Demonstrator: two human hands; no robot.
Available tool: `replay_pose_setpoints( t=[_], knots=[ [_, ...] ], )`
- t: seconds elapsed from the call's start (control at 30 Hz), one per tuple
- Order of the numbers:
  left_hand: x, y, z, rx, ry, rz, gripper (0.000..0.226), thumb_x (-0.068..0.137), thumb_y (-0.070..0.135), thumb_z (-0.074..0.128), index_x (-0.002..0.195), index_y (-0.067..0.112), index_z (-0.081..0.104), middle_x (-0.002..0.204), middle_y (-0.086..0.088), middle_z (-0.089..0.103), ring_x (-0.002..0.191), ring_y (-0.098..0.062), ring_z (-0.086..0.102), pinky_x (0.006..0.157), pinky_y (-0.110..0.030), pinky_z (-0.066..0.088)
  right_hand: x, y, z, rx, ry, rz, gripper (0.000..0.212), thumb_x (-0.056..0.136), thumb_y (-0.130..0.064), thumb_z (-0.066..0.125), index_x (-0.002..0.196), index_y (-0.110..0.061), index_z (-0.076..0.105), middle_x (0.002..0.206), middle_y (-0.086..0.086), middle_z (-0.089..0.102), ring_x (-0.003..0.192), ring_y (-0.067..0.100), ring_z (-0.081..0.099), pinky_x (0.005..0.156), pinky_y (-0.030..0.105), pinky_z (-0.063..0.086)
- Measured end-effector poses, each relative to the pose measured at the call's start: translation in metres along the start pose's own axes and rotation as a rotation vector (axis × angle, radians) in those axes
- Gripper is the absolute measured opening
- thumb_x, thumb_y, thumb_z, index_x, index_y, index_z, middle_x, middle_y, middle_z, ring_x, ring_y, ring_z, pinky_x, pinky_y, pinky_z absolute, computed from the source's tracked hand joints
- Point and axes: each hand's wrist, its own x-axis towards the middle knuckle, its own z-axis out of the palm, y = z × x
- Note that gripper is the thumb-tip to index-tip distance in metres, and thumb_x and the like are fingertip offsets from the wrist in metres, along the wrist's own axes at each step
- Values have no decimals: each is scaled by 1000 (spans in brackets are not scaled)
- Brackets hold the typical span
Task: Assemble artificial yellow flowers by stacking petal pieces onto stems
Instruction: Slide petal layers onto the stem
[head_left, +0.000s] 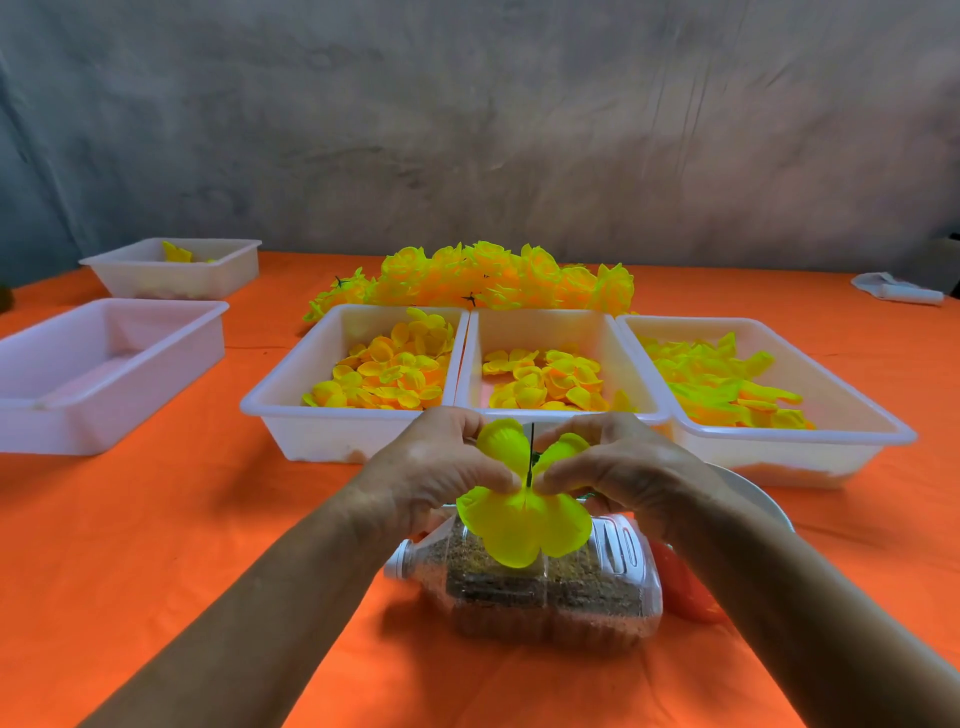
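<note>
Petal piece (524, 525) being threaded onto stem (531, 457); left hand (436, 467) and right hand (618, 467) pinching it; next, sliding it down.

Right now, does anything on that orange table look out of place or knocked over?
One thing: a clear plastic bottle with a white cap lies on its side under the hands, holding brown grainy fill, none spilled. It looks deliberate, perhaps a stand. The petal trays sit in a neat row.
</note>
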Motion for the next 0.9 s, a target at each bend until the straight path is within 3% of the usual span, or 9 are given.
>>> replay_pose_setpoints(
  t=[0.23, 0.37, 0.5, 0.63, 0.77, 0.9],
  knots=[
    [5, -6, -3, -9, -34, -43, 27, 70, -10, 73, 94, 0, 65, 88, -19, 69, 77, -26, 64, 76, -38, 53, 7, 9, -2, 23, 0, 34, 27, 69, 2, 76, 83, -18, 67, 62, 3, 60, 52, 9, 56, 55, 21, 43],
    [7, -8, -5, 2, -84, -119, 26, 71, -2, 76, 89, 9, 62, 79, -10, 68, 70, -24, 64, 64, -30, 50, 7, 14, -3, 78, -31, 79, 26, 70, 1, 76, 85, -17, 66, 53, -4, 63, 47, 4, 57, 51, 19, 43],
    [5, -11, -7, 1, -54, -139, 28, 66, 5, 81, 86, 11, 62, 67, -5, 65, 65, -23, 57, 56, -27, 39, 4, 18, -4, 131, -21, 83, 28, 69, 1, 76, 89, -16, 66, 58, -2, 67, 50, 5, 62, 53, 21, 42],
    [4, -14, -8, 25, -32, -134, 26, 64, 10, 82, 79, 11, 60, 47, 5, 54, 45, -12, 44, 46, -22, 31, 2, 22, -6, 169, -1, 95, 26, 71, -1, 75, 91, -15, 67, 65, 2, 68, 52, 9, 62, 49, 19, 43],
    [2, -14, -8, 49, 12, -104, 32, 62, 11, 84, 82, 7, 59, 55, -2, 50, 48, -14, 42, 47, -23, 31, 1, 23, -4, 150, 30, 89, 29, 70, -1, 77, 93, -14, 66, 56, 0, 64, 45, 7, 57, 46, 17, 43],
    [-5, -12, -6, 194, 128, 174, 40, 59, 13, 88, 89, 17, 62, 76, -1, 56, 63, -9, 49, 61, -23, 46, 0, 22, -4, 103, 59, 47, 27, 70, -5, 78, 91, -18, 66, 56, -3, 65, 47, 5, 60, 50, 20, 42]
  ],
)
